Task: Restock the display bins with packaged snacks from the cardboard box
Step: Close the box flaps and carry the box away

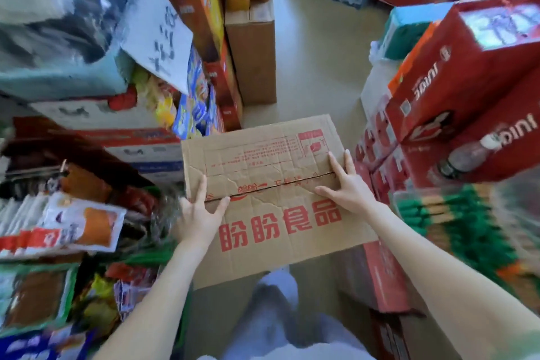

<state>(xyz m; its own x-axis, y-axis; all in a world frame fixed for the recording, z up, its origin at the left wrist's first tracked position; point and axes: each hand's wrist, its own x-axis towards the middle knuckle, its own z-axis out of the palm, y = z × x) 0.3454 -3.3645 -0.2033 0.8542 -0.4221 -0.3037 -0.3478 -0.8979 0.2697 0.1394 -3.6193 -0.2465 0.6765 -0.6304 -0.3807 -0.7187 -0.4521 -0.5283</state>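
Firstly, place of the cardboard box [263, 231]: it is in the middle of the view, in front of the person, in the narrow aisle between the snack packets [84, 225] on the left and the red cartons [438, 96] on the right. What carries it from below is hidden, so we cannot tell.
State of the box: both top flaps lie closed and meet at the seam [277, 184]. The board is creased and a little torn near the left end of the seam.
How it will handle: we judge the worn board soft and easy to bend, so a flap may tear if pulled hard. Its weight we cannot know, because the content is not visible.
Where to take hold: we think at the seam, with fingers under a flap edge; for carrying, under the two short sides.
Left hand [198, 213]: released, fingers spread and nearly straight, lying on the top at the left end of the seam, with the thumb touching the seam. It grasps nothing.
Right hand [349, 184]: also released, fingers straight and flat on the far flap beside the right edge, thumb stretched out near the seam.
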